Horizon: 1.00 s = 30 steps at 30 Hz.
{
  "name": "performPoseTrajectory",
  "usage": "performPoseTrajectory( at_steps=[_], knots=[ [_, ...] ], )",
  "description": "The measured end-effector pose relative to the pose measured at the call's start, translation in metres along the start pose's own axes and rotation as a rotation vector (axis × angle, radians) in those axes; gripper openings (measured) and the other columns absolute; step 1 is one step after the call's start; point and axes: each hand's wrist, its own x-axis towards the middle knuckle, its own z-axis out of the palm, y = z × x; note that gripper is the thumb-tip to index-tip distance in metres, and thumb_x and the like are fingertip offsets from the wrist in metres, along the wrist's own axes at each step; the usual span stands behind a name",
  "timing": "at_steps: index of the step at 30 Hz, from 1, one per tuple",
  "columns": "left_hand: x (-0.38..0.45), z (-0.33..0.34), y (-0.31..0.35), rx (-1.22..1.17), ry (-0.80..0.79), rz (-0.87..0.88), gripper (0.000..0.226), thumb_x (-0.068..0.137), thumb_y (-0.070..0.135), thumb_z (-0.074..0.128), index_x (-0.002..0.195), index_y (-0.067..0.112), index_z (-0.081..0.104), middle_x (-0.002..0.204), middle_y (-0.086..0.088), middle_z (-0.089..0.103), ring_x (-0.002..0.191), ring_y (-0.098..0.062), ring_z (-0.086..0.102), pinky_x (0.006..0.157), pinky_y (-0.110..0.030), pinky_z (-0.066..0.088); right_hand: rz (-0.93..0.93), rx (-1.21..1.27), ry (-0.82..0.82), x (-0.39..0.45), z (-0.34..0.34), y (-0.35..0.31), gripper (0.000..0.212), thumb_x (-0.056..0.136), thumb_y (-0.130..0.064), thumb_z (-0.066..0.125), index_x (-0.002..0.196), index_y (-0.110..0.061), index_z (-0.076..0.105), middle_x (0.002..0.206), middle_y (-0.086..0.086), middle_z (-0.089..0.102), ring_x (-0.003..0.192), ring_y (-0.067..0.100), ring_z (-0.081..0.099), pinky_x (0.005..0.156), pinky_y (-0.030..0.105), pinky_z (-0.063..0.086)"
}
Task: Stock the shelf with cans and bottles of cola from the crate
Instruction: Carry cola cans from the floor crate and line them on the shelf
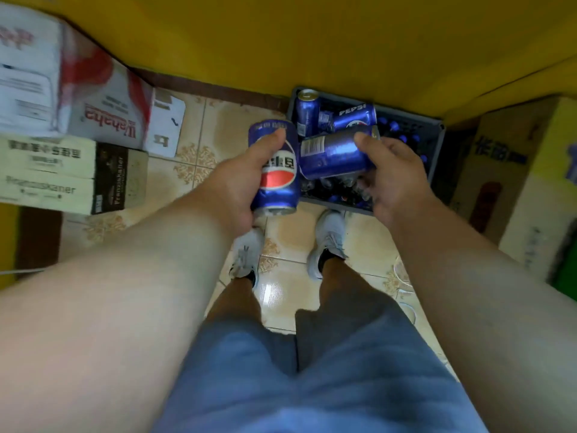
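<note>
Two blue cola cans held up above the grey crate [438, 142] — one per hand. Left hand [240, 182] wrapped round an upright can [274, 170], thumb laid across its upper front, red-white-blue emblem facing the camera; this can just left of the crate's near-left corner. Right hand [390, 179] curled round a second can [335, 153] tipped onto its side, barcode end pointing left, thumb on top, directly over the crate's middle. Both grips clamped firmly on their cans, the two cans almost touching.

Inside the crate: a standing can [307, 112] at the far-left corner, a lying can [354, 115] marked PEPSI beside it, dark bottle caps [402, 132] clustered toward the right — details blurred. Crate set on the tiled floor [218, 120], against the yellow wall [312, 42]. White shoes [329, 242] just in front of the crate. Stacked cardboard boxes [78, 98] well to the crate's left, a yellow carton [512, 170] just to its right.
</note>
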Motion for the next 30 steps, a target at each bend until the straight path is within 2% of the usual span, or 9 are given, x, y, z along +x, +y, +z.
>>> performPoseTrajectory(
  at_steps=[2, 5, 8, 13, 18, 20, 23, 27, 30],
  knots=[
    [-0.032, 0.004, 0.017, -0.007, -0.021, 0.061, 0.036, 0.081, 0.042, 0.076, 0.103, 0.014, 0.069, 0.092, -0.011, 0.078, 0.077, -0.026, 0.074, 0.071, -0.04, 0.059, -0.001, 0.076, -0.094, -0.021, -0.005, -0.026, 0.016, 0.089, -0.034, 0.073, 0.096, -0.021, 0.066, 0.087, -0.002, 0.071, 0.08, 0.017, 0.063, 0.075, 0.037, 0.049],
    [-0.073, 0.009, 0.033, -0.057, -0.052, 0.142, 0.03, 0.084, 0.04, 0.07, 0.1, 0.014, 0.068, 0.083, -0.011, 0.076, 0.068, -0.025, 0.071, 0.068, -0.037, 0.059, 0.044, 0.255, -0.254, -0.043, -0.009, -0.059, 0.011, 0.094, -0.034, 0.064, 0.099, -0.024, 0.064, 0.094, -0.002, 0.07, 0.088, 0.016, 0.066, 0.086, 0.038, 0.051],
    [-0.101, 0.018, 0.037, -0.089, -0.05, 0.194, 0.033, 0.08, 0.04, 0.068, 0.098, 0.012, 0.067, 0.078, -0.013, 0.073, 0.068, -0.028, 0.068, 0.068, -0.039, 0.057, 0.118, 0.386, -0.409, -0.05, -0.016, -0.075, 0.035, 0.084, -0.047, 0.064, 0.108, -0.021, 0.064, 0.103, 0.003, 0.072, 0.101, 0.023, 0.065, 0.098, 0.043, 0.048],
    [-0.121, 0.038, 0.016, -0.183, 0.04, 0.184, 0.048, 0.073, 0.046, 0.07, 0.105, 0.011, 0.067, 0.085, -0.016, 0.074, 0.074, -0.032, 0.069, 0.058, -0.035, 0.06, 0.286, 0.373, -0.733, -0.045, -0.031, -0.084, 0.103, 0.038, -0.055, 0.093, 0.127, -0.018, 0.056, 0.119, 0.015, 0.065, 0.11, 0.032, 0.063, 0.097, 0.051, 0.049],
    [-0.141, 0.054, -0.022, -0.267, 0.146, 0.085, 0.071, 0.058, 0.051, 0.075, 0.112, 0.006, 0.066, 0.093, -0.021, 0.072, 0.076, -0.034, 0.069, 0.06, -0.036, 0.059, 0.477, 0.281, -0.762, -0.05, -0.047, -0.087, 0.135, 0.024, -0.061, 0.096, 0.143, -0.013, 0.054, 0.137, 0.017, 0.061, 0.128, 0.035, 0.058, 0.102, 0.061, 0.046],
    [-0.149, 0.055, -0.038, -0.309, 0.198, 0.063, 0.081, 0.054, 0.049, 0.078, 0.12, 0.005, 0.064, 0.099, -0.023, 0.072, 0.08, -0.035, 0.069, 0.068, -0.04, 0.059, 0.511, 0.208, -0.771, -0.054, -0.051, -0.085, 0.126, 0.023, -0.058, 0.098, 0.135, -0.013, 0.062, 0.133, 0.018, 0.063, 0.125, 0.037, 0.06, 0.103, 0.062, 0.045],
    [-0.17, 0.047, -0.06, -0.346, 0.297, 0.054, 0.068, 0.063, 0.039, 0.08, 0.119, 0.004, 0.064, 0.106, -0.024, 0.072, 0.086, -0.037, 0.069, 0.083, -0.046, 0.057, 0.524, 0.112, -0.857, -0.067, -0.05, -0.085, 0.087, 0.025, -0.044, 0.101, 0.099, -0.008, 0.075, 0.113, 0.025, 0.069, 0.105, 0.042, 0.068, 0.088, 0.06, 0.055],
    [-0.204, 0.022, -0.086, -0.393, 0.407, 0.088, 0.036, 0.084, 0.028, 0.071, 0.111, 0.006, 0.066, 0.099, -0.019, 0.073, 0.081, -0.033, 0.069, 0.085, -0.042, 0.056, 0.501, 0.02, -0.949, -0.102, -0.026, -0.087, 0.067, 0.049, -0.041, 0.094, 0.1, -0.008, 0.067, 0.116, 0.029, 0.066, 0.096, 0.042, 0.07, 0.083, 0.053, 0.057],
    [-0.233, -0.001, -0.107, -0.413, 0.528, 0.147, 0.047, 0.077, 0.03, 0.078, 0.117, 0.01, 0.064, 0.101, -0.015, 0.074, 0.076, -0.028, 0.07, 0.082, -0.041, 0.057, 0.474, -0.006, -0.946, -0.134, 0.001, -0.087, 0.055, 0.069, -0.052, 0.076, 0.102, -0.008, 0.065, 0.098, 0.017, 0.067, 0.084, 0.031, 0.069, 0.08, 0.045, 0.058]
  ],
)
